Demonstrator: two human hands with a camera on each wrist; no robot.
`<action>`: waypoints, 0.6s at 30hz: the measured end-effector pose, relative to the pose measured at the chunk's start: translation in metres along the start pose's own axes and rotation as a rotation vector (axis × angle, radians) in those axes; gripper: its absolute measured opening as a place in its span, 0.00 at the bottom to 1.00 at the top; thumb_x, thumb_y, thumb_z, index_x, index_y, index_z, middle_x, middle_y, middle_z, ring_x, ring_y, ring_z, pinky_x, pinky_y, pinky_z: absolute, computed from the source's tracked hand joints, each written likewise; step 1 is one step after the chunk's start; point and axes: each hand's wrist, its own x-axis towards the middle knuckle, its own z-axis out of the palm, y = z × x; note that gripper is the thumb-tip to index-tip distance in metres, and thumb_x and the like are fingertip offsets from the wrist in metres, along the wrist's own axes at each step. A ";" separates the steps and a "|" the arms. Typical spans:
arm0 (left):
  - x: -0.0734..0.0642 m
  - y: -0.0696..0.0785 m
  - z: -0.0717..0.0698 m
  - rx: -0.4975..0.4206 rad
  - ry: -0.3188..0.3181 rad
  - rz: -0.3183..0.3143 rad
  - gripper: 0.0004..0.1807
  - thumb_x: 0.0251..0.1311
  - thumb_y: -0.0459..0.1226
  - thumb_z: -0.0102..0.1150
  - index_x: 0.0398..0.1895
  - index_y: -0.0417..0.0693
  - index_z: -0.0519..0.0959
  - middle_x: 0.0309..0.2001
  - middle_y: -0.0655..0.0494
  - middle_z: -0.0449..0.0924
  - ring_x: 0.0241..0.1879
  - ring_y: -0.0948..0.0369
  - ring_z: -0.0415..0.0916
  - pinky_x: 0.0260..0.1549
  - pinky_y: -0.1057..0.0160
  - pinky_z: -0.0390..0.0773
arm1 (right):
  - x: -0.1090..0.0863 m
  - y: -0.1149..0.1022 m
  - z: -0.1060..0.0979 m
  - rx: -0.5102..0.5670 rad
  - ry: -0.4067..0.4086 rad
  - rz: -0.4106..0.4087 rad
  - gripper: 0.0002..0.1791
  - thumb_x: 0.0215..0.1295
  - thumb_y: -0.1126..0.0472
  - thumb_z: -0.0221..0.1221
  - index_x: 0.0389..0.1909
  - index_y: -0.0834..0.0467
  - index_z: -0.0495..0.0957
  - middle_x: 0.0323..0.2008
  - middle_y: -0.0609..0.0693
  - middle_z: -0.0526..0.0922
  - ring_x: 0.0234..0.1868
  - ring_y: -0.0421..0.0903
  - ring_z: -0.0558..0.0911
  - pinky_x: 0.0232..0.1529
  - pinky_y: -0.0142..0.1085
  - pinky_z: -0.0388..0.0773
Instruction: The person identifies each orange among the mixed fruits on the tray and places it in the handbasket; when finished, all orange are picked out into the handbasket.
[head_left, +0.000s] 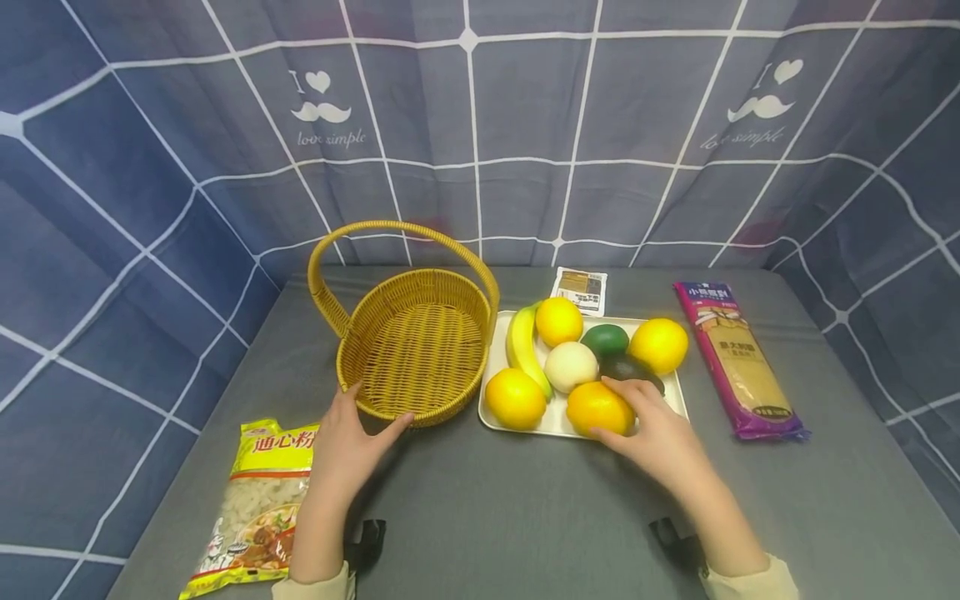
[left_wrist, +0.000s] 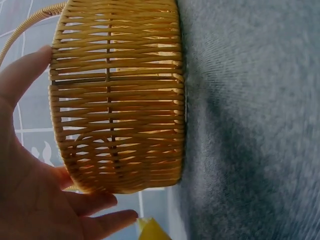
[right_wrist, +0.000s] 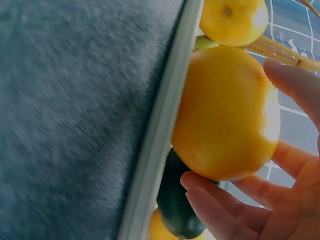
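My left hand (head_left: 351, 446) spans the near left rim of a round wicker basket (head_left: 420, 350) with a tall arched handle. In the left wrist view its thumb (left_wrist: 35, 67) touches the rim and its fingers spread around the side. My right hand (head_left: 660, 429) grips a large oval orange (head_left: 597, 408), thumb on the near side and fingers around the far end. That orange sits at the front of a cream tray (head_left: 551, 427). Beside it are a yellow-orange fruit (head_left: 516, 399), a banana (head_left: 522, 346), a pale round item (head_left: 572, 367) and a dark avocado-like fruit (head_left: 628, 369).
Farther back on the tray are a yellow fruit (head_left: 559, 322), a green fruit (head_left: 604, 340) and another yellow fruit (head_left: 659, 346). A small packet (head_left: 581, 287) lies behind it. Pasta in a purple pack (head_left: 746, 362) lies right; a macaroni bag (head_left: 258, 504) lies left.
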 end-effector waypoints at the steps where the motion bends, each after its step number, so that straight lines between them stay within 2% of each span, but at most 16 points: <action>1: 0.000 -0.001 0.000 -0.012 -0.002 -0.001 0.60 0.49 0.71 0.56 0.73 0.38 0.52 0.71 0.32 0.49 0.68 0.37 0.51 0.62 0.37 0.55 | 0.000 0.000 0.002 -0.005 0.002 -0.002 0.42 0.52 0.39 0.68 0.66 0.52 0.69 0.59 0.54 0.70 0.57 0.58 0.73 0.54 0.62 0.68; 3: 0.001 -0.001 0.001 -0.047 -0.013 -0.008 0.59 0.49 0.70 0.57 0.73 0.39 0.52 0.71 0.35 0.51 0.68 0.38 0.53 0.61 0.38 0.58 | 0.000 0.001 0.004 -0.008 0.010 -0.006 0.41 0.52 0.40 0.69 0.66 0.52 0.70 0.59 0.54 0.69 0.56 0.58 0.73 0.54 0.62 0.68; 9: 0.000 -0.002 0.003 -0.147 -0.036 -0.051 0.59 0.48 0.68 0.61 0.73 0.44 0.50 0.72 0.38 0.47 0.70 0.41 0.50 0.60 0.38 0.60 | -0.001 0.004 0.011 0.017 0.058 -0.045 0.40 0.50 0.45 0.72 0.64 0.53 0.71 0.57 0.53 0.70 0.55 0.57 0.74 0.55 0.61 0.68; 18: 0.000 -0.001 0.004 -0.165 -0.031 -0.075 0.60 0.46 0.70 0.60 0.74 0.46 0.50 0.73 0.39 0.45 0.71 0.42 0.47 0.61 0.38 0.59 | 0.001 0.007 0.013 0.043 0.111 -0.080 0.38 0.46 0.49 0.75 0.60 0.52 0.73 0.53 0.53 0.72 0.52 0.55 0.74 0.55 0.60 0.69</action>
